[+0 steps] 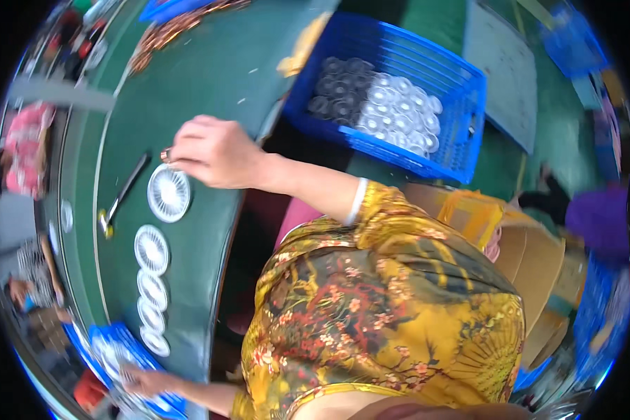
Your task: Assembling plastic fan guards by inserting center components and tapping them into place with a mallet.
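Observation:
My right hand is closed, its fingertips pinching a small copper-coloured piece just above a white ribbed plastic disc. Several similar discs lie in a row along the green tabletop, some overlapping. At the lower left, my left hand is over a blue basket of clear and white discs. Its fingers are blurred among them, and whether they grip one cannot be made out. A dark-handled tool, seemingly a hammer, lies beyond the row.
Copper-coloured strips are heaped at the table's far end. Beside the table, a large blue crate holds many clear discs. An open cardboard box stands by my side. Other people are at work across the table.

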A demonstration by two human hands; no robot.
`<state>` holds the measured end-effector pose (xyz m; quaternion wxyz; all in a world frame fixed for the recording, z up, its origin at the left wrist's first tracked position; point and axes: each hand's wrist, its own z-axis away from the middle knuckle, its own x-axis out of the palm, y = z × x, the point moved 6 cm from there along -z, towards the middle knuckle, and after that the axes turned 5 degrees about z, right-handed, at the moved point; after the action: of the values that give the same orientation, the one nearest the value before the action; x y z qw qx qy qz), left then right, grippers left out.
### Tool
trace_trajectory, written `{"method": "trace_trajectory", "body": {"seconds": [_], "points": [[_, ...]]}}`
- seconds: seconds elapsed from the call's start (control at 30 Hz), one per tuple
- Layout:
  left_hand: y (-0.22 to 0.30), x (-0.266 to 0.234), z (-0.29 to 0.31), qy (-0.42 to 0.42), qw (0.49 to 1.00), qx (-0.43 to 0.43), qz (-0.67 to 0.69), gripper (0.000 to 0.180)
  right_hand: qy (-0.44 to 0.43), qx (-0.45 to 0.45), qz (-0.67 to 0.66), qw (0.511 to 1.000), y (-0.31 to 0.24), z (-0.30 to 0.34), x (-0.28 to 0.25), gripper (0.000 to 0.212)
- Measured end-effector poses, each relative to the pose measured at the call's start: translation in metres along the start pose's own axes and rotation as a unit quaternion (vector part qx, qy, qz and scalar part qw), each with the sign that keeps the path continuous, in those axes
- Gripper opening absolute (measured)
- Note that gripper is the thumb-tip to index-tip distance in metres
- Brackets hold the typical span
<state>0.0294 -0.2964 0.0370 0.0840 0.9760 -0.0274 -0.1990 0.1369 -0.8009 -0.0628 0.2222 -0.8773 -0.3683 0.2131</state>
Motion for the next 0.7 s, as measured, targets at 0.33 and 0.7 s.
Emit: {"method": "trace_trajectory", "body": {"seconds": [0.33, 0.7], "points": [[0.228, 0.096, 0.118, -0.211, 0.667, -0.442, 0.561, 0.035, -0.125, -0.132, -0.132, 0.974, -0.105, 0.021, -0.008, 0.024], [0.234, 0.072, 0.105, -0.247, 0.752, -0.309, 0.527, 0.026, -0.197, -0.157, -0.099, 0.963, -0.141, 0.024, 0.03, 0.017]]}}
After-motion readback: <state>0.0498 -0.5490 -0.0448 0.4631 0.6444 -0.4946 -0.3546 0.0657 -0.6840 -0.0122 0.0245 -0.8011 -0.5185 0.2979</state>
